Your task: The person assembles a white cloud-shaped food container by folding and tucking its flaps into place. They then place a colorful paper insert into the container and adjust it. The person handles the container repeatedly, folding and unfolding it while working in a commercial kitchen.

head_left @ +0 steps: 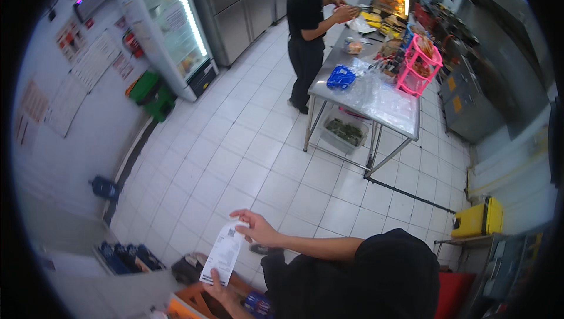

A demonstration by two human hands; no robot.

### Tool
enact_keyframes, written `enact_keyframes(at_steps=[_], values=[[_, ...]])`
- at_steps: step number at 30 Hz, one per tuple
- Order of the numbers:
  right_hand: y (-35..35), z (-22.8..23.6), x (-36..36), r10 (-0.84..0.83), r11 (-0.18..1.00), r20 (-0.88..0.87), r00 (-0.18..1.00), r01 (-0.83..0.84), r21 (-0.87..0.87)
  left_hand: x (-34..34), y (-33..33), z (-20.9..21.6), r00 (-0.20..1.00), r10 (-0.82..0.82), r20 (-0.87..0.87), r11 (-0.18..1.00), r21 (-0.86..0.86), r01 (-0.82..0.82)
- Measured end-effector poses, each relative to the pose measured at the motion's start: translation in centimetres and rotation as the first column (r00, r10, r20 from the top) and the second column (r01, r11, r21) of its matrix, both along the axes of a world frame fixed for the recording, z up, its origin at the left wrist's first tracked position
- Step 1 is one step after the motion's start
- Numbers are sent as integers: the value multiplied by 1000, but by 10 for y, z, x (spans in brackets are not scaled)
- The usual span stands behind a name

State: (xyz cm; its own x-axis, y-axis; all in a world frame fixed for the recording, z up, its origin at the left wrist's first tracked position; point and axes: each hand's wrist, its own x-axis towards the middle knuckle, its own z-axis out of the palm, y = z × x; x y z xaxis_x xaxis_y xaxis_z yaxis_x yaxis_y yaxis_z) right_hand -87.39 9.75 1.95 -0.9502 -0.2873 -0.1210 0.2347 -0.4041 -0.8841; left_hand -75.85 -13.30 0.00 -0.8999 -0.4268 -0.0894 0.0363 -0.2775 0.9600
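Observation:
A long white printed receipt point(225, 252) with a square code near its top slants between my two hands. My left hand point(218, 291) grips its lower end, the thumb lying on the printed face. At the upper end my right hand point(258, 229) pinches the edge, its fingers bent around the paper. My right forearm reaches across from a black sleeve. Below the receipt, near my left hand, are an orange box-like thing point(191, 301) and a blue package point(257, 305), both partly hidden.
A steel table point(376, 107) holds plastic bags, a blue bundle point(341, 77) and a pink rack point(420, 66). Another person point(305, 31) works beside it. A tub of greens point(345, 133) sits underneath. Glass-door fridge point(176, 31), green bin point(151, 93) and yellow case point(473, 219) stand around the tiled floor.

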Motion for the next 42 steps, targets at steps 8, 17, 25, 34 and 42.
enact_keyframes(at_steps=[8,17,25,34,42], values=[[24,19,-129,19,998,2,1000,-19,58,-249,-43,57,955,-293,46,903,-314,292],[43,36,-214,-401,915,99,911,395,78,-507,19,97,611,-791,40,570,-317,758],[90,-2,-287,-660,602,393,640,764,-233,-589,178,22,435,-883,-176,283,540,793],[155,12,-532,-506,810,266,821,558,-180,-773,282,59,465,-863,-199,315,509,801],[224,39,-697,-260,921,183,948,301,-248,-955,308,91,708,-688,-161,619,378,688]])
